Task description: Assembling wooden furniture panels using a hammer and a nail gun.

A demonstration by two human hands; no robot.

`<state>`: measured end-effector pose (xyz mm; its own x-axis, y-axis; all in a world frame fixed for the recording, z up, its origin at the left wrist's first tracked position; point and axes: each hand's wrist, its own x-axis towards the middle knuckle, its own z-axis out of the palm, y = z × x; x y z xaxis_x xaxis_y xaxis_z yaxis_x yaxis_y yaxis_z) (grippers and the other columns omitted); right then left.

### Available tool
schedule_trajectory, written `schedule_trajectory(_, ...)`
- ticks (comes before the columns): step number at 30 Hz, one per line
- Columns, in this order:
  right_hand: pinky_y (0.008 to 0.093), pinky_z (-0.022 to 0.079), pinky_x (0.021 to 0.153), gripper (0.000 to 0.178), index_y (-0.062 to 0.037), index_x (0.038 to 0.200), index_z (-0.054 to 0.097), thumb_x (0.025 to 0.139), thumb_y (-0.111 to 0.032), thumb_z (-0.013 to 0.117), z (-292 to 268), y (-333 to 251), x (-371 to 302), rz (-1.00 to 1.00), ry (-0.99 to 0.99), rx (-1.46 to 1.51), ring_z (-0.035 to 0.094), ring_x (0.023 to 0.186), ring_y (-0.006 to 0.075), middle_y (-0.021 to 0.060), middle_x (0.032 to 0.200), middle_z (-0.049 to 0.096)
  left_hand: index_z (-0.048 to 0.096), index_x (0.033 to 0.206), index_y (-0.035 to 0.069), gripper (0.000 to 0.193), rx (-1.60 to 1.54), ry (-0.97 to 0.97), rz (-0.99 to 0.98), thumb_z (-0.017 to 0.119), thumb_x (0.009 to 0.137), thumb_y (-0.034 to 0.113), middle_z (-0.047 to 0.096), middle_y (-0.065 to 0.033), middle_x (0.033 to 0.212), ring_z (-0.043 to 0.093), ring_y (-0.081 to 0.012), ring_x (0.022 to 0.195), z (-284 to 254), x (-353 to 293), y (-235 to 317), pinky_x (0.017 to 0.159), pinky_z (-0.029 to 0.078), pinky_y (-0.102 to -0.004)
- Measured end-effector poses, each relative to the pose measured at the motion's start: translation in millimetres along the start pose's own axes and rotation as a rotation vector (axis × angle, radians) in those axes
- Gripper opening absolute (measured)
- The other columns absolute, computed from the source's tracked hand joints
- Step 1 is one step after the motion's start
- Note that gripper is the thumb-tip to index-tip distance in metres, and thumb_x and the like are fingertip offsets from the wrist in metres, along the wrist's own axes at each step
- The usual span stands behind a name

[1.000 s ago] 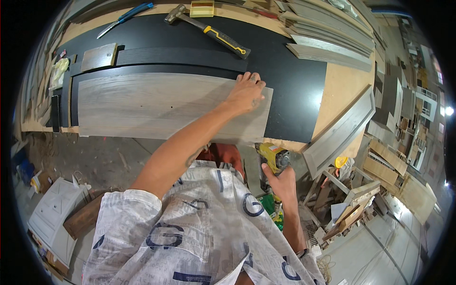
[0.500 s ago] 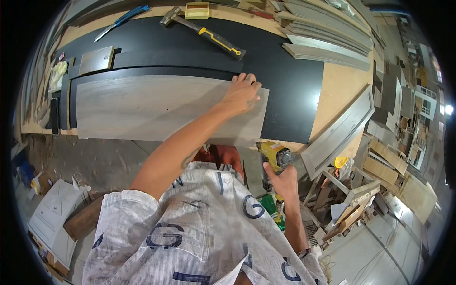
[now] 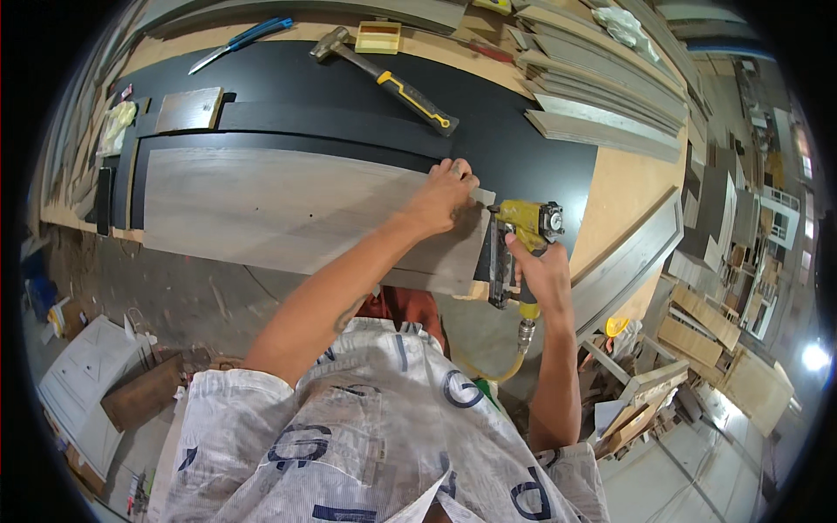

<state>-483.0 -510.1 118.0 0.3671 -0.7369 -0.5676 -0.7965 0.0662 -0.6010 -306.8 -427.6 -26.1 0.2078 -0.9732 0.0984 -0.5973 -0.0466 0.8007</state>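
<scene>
My right hand (image 3: 543,277) grips a yellow and black air nail gun (image 3: 523,218), with an air hose (image 3: 506,370) running from the base of its handle. The tool's nose is at the right end of a long grey wood-grain panel (image 3: 288,205); whether it touches cannot be made out. My left hand (image 3: 449,199) holds the panel's far edge near that same end, its fingers curled over the edge. The panel lies along the near side of the workbench. Just beyond it runs a long dark strip (image 3: 323,125).
A hammer (image 3: 388,83), a blue-handled cutting tool (image 3: 240,45) and a small yellow box (image 3: 378,37) lie at the far side. Grey boards (image 3: 602,105) are stacked at the far right. A framed grey panel (image 3: 632,253) juts past the bench's right edge. A small wood block (image 3: 189,110) sits at left.
My right hand has brought the nail gun up from beside my body to the panel's right end. My left hand keeps its hold on the far edge. The whole view has shifted slightly.
</scene>
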Motion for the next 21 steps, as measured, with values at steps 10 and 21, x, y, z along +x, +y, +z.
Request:
schedule_trajectory(10, 0.0294, 0.046, 0.049, 0.028, 0.0036, 0.091, 0.069, 0.089, -0.024, 0.074, -3.3, -4.2, 5.5, 0.007, -0.021, 0.019, 0.056, 0.050, 0.0117, 0.0036, 0.060, 0.060, 0.062, 0.107, 0.003, 0.029, 0.017, -0.004, -0.053, 0.068, 0.079, 0.003, 0.051, -0.0124, 0.113, 0.047, -0.0342, 0.106, 1.1, 2.9, 4.0, 0.088, 0.039, -0.0446)
schedule_trajectory(21, 0.0313, 0.045, 0.047, 0.029, 0.0036, 0.083, 0.068, 0.090, -0.025, 0.073, -7.7, -12.2, 30.8, 0.016, -0.101, -0.086, 0.056, 0.047, 0.0120, 0.0041, 0.056, 0.060, 0.066, 0.115, 0.001, 0.033, 0.069, -0.025, -0.093, 0.068, 0.084, 0.008, 0.055, -0.0107, 0.113, 0.051, -0.0321, 0.108, -3.6, 1.9, 6.8, 0.092, 0.041, -0.0418)
